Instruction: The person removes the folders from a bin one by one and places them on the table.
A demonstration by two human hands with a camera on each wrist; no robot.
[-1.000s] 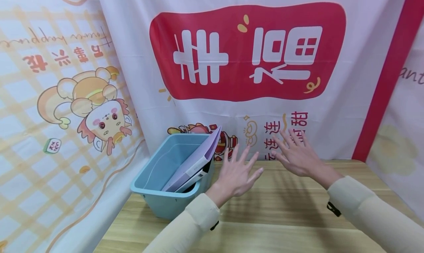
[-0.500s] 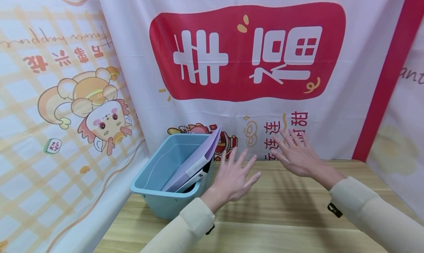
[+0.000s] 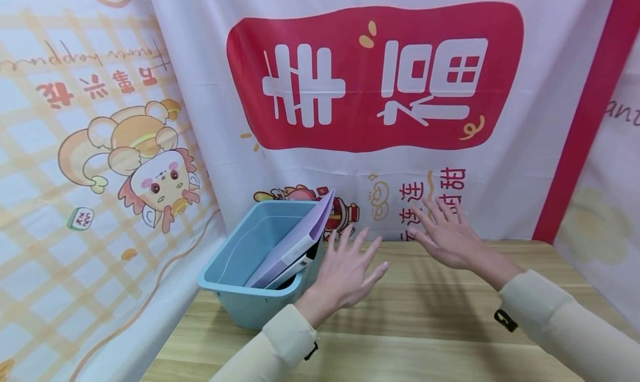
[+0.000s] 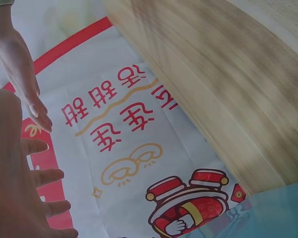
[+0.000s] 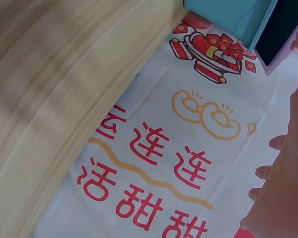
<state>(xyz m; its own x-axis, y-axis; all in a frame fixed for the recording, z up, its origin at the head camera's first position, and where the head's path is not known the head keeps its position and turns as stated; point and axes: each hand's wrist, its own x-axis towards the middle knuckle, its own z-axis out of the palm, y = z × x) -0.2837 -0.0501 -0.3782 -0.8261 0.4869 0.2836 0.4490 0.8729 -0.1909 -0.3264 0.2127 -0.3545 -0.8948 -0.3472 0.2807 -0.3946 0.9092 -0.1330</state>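
Left hand point(image 3: 345, 274) and right hand point(image 3: 452, 235) are both held up over the table point(image 3: 410, 321), fingers straight and spread, backs toward the head camera. Just left of the left hand, a purple folder point(image 3: 292, 246) leans in a blue bin point(image 3: 250, 310), tilted, its upper end rising over the rim near the left hand's fingers. Under it lies a second folder point(image 3: 291, 271), white along its edge, largely covered. The bin stands on the table, its right side just beside the left wrist; whether the two touch I cannot tell. The right hand is well apart from the bin, to the right of the left hand and a little farther from the body. Shadow point(image 3: 445, 298) falls on the table below it. Pale sleeves point(image 3: 550, 310) cover both forearms, with a black strap point(image 3: 506, 320) under each cuff. Beyond the hands hangs a white cloth point(image 3: 505, 204) with a red panel point(image 3: 360, 82) and sideways characters point(image 3: 324, 88); a red stripe point(image 3: 582, 110) runs down it, right of the right hand. Far left of the left hand is a checked cloth point(image 3: 30, 193) bearing an upside-down cartoon animal point(image 3: 150, 160).
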